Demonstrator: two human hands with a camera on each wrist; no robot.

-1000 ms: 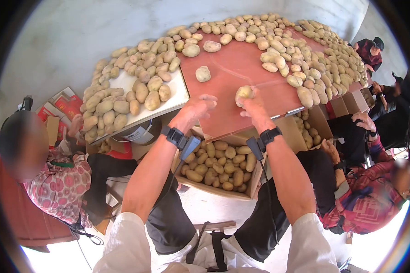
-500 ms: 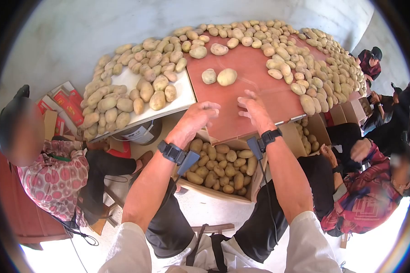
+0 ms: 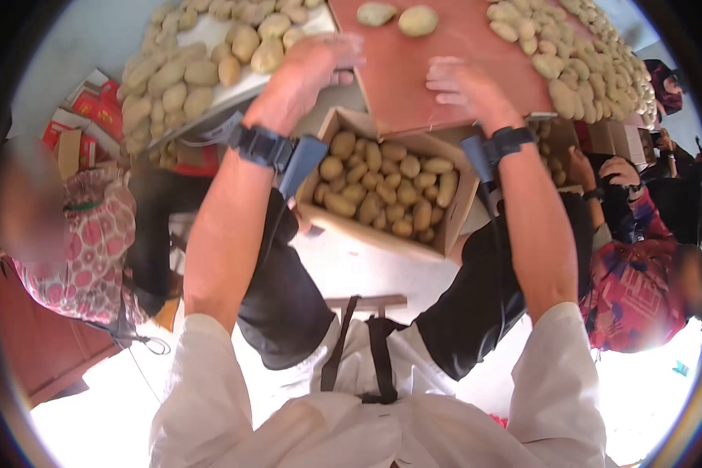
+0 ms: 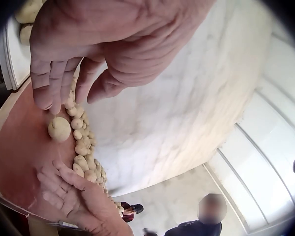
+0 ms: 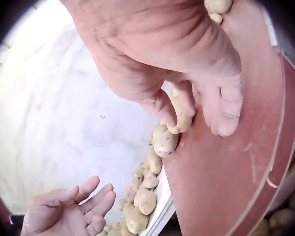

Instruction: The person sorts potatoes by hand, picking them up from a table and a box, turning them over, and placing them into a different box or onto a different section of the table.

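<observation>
Both hands hover apart above the near part of a red board, holding nothing. My left hand is near the seam with a white board, its fingers loosely bent. The right hand has its fingers stretched toward the left. Beyond them, a round potato and a greyish potato lie side by side on the red board. In the left wrist view the round potato sits between the two hands. In the right wrist view, potatoes show past the fingertips.
A cardboard box of potatoes stands under the board's front edge. Potato piles cover the white board at left and the red board's right side. People sit close on both sides, and a dark bucket is partly hidden below the white board.
The right hand set a potato down beside the greyish one and let go. Both hands then drew back and moved farther apart, while the head view tilted down.
</observation>
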